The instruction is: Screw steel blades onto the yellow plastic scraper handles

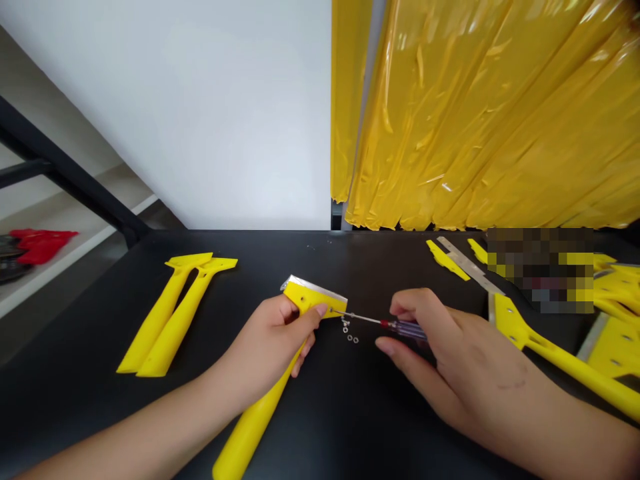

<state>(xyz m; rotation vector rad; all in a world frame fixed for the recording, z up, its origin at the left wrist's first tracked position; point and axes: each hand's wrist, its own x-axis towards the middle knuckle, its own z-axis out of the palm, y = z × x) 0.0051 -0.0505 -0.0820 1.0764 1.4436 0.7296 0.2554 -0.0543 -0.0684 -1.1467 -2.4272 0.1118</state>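
Note:
My left hand point(285, 333) is closed around the head and upper handle of a yellow scraper point(257, 427), its thumb pressed on the face beside a screw. A metal blade point(320, 291) runs along the scraper's top edge. From the right, my right hand point(450, 353) holds a screwdriver point(407, 329) by its purple handle; the index finger rests over the handle and the thumb stands away below it. The screwdriver's tip meets the screw near the right end of the scraper head. Several small nuts point(350, 338) lie on the black table just below the head.
Two yellow scraper handles point(180, 313) lie at the left. At the right are another scraper point(565, 357), loose metal blades point(470, 263), a yellow clamp strip point(447, 259) and more yellow parts, partly blurred out. Yellow plastic sheeting point(490, 120) hangs behind the black table point(75, 413).

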